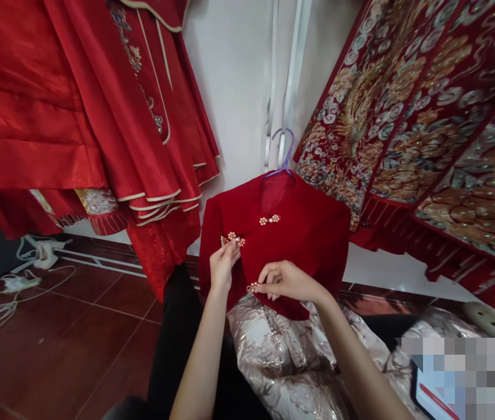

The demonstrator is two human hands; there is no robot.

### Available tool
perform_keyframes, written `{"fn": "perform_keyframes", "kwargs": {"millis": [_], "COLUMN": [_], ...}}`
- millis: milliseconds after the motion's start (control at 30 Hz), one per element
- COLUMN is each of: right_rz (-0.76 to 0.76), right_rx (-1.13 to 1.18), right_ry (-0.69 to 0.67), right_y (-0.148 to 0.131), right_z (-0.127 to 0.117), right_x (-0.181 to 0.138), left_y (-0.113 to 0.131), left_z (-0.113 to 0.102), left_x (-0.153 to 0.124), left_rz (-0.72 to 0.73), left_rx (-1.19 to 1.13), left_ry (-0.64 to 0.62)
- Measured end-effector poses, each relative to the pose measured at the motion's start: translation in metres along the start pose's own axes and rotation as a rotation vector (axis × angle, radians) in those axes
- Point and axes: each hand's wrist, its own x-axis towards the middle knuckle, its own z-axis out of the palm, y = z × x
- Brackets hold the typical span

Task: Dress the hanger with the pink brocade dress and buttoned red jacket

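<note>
A dark red velvet jacket hangs in front of me on a purple hanger. A gold and pearl flower clasp sits at its neckline. My left hand pinches a second flower clasp on the jacket's left front edge. Lower down, my right hand pinches a third clasp near the hem. Fingers partly cover both of these lower clasps. Beneath the jacket, a shiny pale patterned fabric lies over my lap.
Red garments with cream piping hang at the left. A heavily embroidered red garment hangs at the right. White cables lie on the red tiled floor. A phone, partly blurred out, is at lower right.
</note>
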Motion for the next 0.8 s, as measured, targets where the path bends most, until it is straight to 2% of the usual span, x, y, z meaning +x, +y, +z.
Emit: {"fn": "perform_keyframes", "kwargs": {"millis": [200, 800], "right_rz": [-0.011, -0.042], "right_rx": [0.028, 0.021], "right_ry": [-0.009, -0.013], "right_y": [0.000, 0.009], "right_z": [0.002, 0.008], "right_x": [-0.001, 0.005], "left_y": [0.003, -0.007], "left_z": [0.001, 0.003], "left_x": [-0.003, 0.003], "left_rz": [0.008, 0.059], "left_rx": [0.001, 0.027], "left_ry": [-0.031, 0.062]}}
